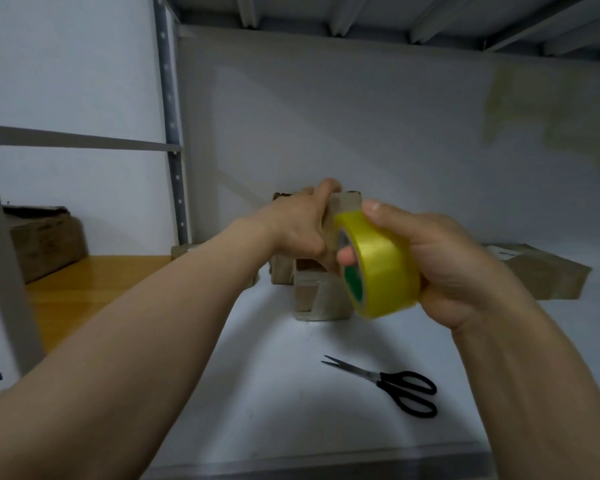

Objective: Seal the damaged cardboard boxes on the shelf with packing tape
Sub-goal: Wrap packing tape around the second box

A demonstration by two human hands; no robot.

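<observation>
A small brown cardboard box (321, 299) stands upright on the white shelf (257, 393) in the middle of the view, with clear tape across its lower part. My left hand (298, 226) grips the box's top from the left. My right hand (440, 268) holds a yellow roll of packing tape (378, 268) just right of the box, the thumb on the roll's outer face and a finger through its green core. The roll hides the box's right side.
Black-handled scissors (395, 384) lie slightly apart on the shelf near the front. A flattened cardboard box (541, 271) lies at the right. Another brown box (45, 240) sits on the orange shelf (84, 289) at left, past a grey steel upright (174, 140).
</observation>
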